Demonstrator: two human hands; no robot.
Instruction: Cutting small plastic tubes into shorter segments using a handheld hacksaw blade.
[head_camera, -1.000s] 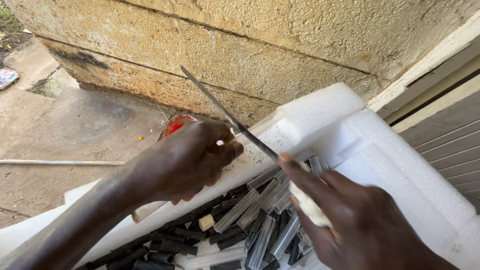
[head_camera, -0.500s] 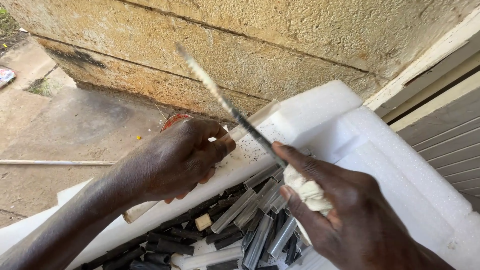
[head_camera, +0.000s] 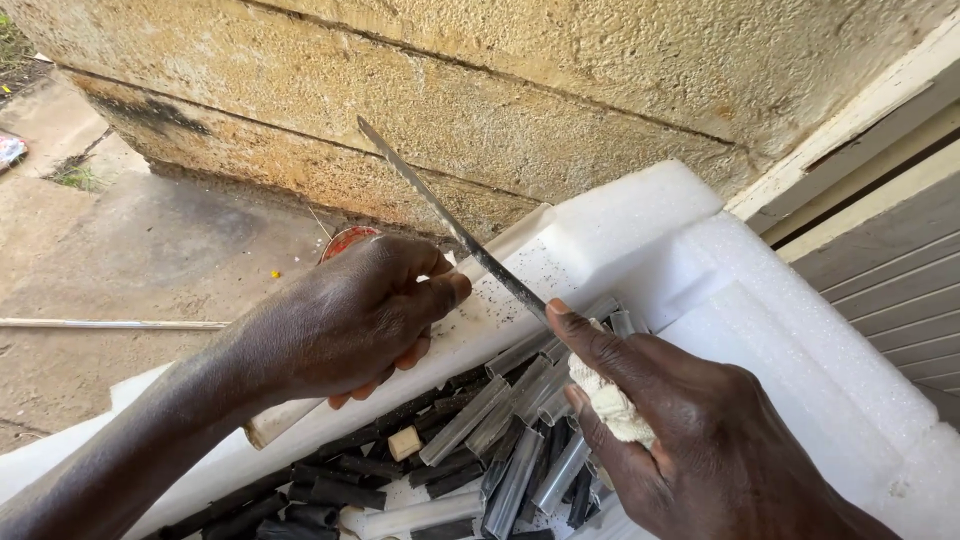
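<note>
Head view: two bare hands are seen at work over a white foam tray (head_camera: 640, 215) beside a rough stone wall (head_camera: 560, 90).
Right hand (head_camera: 690, 440): its grip is clamped on a cloth-wrapped handle (head_camera: 615, 405), the forefinger laid along the blade's back, likely for control.
Saw blade (head_camera: 450, 225): thin and toothed, it is held slanting up and away to the left, its lower part lying across the foam edge.
Left hand (head_camera: 365, 310): its grip is closed round a pale tube (head_camera: 275, 425), which is pressed on the tray's rim, seemingly to steady it near the blade.
Tray contents: cut silver strips (head_camera: 520, 395) and black pieces (head_camera: 330, 490) are heaped inside, with a small wooden block (head_camera: 404, 442).
Ground: a thin rod (head_camera: 100, 324) lies on the concrete floor (head_camera: 130, 260).
</note>
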